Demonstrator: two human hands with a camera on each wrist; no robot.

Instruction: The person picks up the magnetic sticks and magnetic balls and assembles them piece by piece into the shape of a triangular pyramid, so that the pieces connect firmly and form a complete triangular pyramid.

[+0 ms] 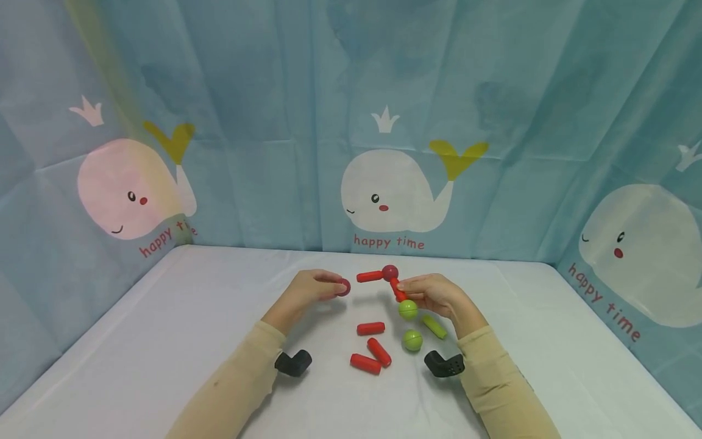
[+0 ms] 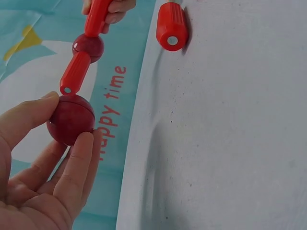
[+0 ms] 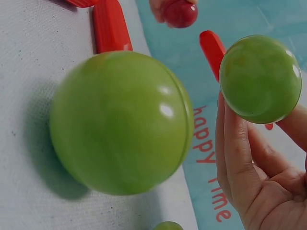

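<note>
Between thumb and fingertips, my left hand [image 1: 307,289] pinches a dark red ball [image 2: 72,120] above the table. My right hand [image 1: 436,294] grips a red rod [image 1: 395,289] of a joined toy piece, also held up. One end of that rod meets a second dark red ball [image 1: 390,272]; the other end meets a green ball [image 3: 260,79]. From the second red ball another red rod [image 1: 370,277] sticks out toward the left hand. In the head view a gap separates its tip from the pinched ball. The right fingers are partly hidden behind the green ball in the right wrist view.
On the white table [image 1: 164,329] lie three loose red rods, one of them [image 1: 370,328] farther back. A loose green ball [image 1: 412,340] and a green rod [image 1: 434,326] lie below the right hand. Behind the table hangs a blue whale-print curtain [image 1: 263,183].
</note>
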